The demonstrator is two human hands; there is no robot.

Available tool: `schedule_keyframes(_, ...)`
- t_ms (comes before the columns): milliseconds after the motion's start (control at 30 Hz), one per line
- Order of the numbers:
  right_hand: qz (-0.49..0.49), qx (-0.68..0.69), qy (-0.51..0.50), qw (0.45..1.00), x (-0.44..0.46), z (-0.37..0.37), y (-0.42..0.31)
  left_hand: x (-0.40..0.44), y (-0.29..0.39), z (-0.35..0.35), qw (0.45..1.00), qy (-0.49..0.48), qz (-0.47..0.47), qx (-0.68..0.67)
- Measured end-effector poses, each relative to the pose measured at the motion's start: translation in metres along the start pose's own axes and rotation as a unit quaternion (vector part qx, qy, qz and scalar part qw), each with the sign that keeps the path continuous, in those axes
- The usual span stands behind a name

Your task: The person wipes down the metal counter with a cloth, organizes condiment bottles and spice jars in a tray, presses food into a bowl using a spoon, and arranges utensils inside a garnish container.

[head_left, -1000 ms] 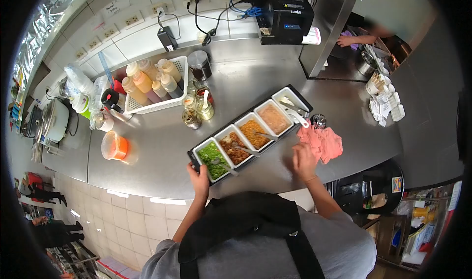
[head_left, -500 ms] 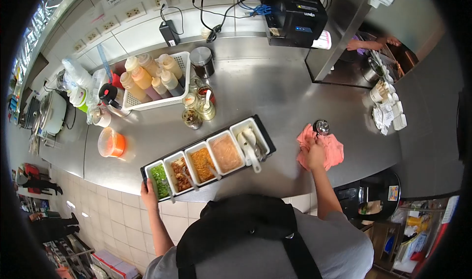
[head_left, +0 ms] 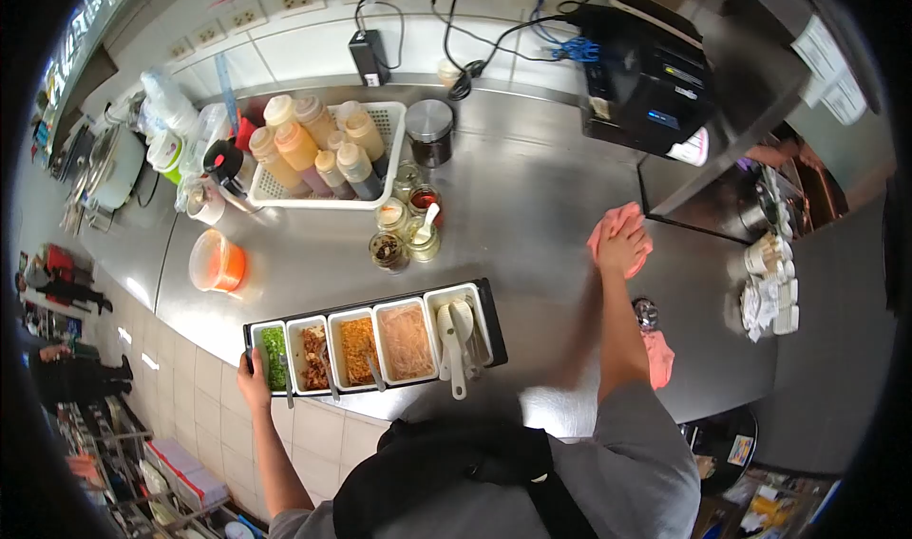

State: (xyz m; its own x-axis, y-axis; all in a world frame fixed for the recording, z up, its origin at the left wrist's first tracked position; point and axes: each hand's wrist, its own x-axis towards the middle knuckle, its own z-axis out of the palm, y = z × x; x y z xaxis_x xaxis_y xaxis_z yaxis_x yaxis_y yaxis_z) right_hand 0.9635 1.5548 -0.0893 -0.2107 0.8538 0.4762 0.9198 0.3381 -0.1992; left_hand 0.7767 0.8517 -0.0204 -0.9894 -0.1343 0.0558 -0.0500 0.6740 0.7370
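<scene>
My left hand [head_left: 254, 384] grips the left end of a long black tray [head_left: 495, 335], its fingers over the edge. White containers in this tray hold chopped greens [head_left: 275, 354], a brown crumbly topping [head_left: 313, 357], an orange-brown topping [head_left: 358, 349] and pale shreds [head_left: 406, 341]; the rightmost holds white ladles [head_left: 446, 335]. Farther right, my right hand [head_left: 623, 245] presses a pink cloth [head_left: 598, 241] down on the steel counter, holding it under the fingers. More pink cloth [head_left: 659, 359] lies beside a shiny round metal piece [head_left: 646, 313], near my right forearm.
Behind the tray stand small glass jars [head_left: 389, 250] and a white basket [head_left: 388, 195] of squeeze bottles. An orange-filled tub [head_left: 218, 262] sits at left. A black printer [head_left: 655, 88] with cables is at the back right. Another person's hand [head_left: 771, 154] shows through an opening.
My right hand has moved the pink cloth away from me, leaving the metal piece and other pink cloth nearer me. The tray has shifted toward me and turned slightly, my left hand still on it.
</scene>
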Motion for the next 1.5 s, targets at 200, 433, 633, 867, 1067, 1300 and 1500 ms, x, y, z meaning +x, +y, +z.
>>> schedule_keyframes(200,0.035,0.233,-0.097,0.967,0.078,0.098,-0.094,0.002,0.001,0.000,0.999,-0.003,-0.040,0.006)
schedule_keyframes(433,0.001,0.484,-0.008,0.875,0.038,0.085,-0.259,0.000,0.010,-0.002,0.996,-0.012,-0.073,0.050)
schedule_keyframes(633,-0.360,0.306,-0.092,0.876,0.014,0.084,-0.292,0.001,-0.006,0.005,0.998,0.034,-0.028,0.039)
schedule_keyframes(867,-0.504,0.344,-0.216,0.762,-0.024,0.035,-0.213,-0.002,0.005,0.001,0.998,0.013,-0.027,0.046)
schedule_keyframes(1067,-0.526,0.321,-0.308,0.725,-0.099,-0.067,-0.090,0.000,-0.004,0.002,1.000,0.011,0.010,-0.012)
schedule_keyframes(1300,-0.416,0.335,-0.284,0.796,-0.198,-0.170,0.031,0.005,-0.017,0.002,1.000,-0.002,0.017,0.002)
schedule_keyframes(1500,-0.320,0.247,-0.335,0.851,-0.310,-0.253,0.110,0.006,-0.018,0.005,0.999,0.009,0.043,0.006)
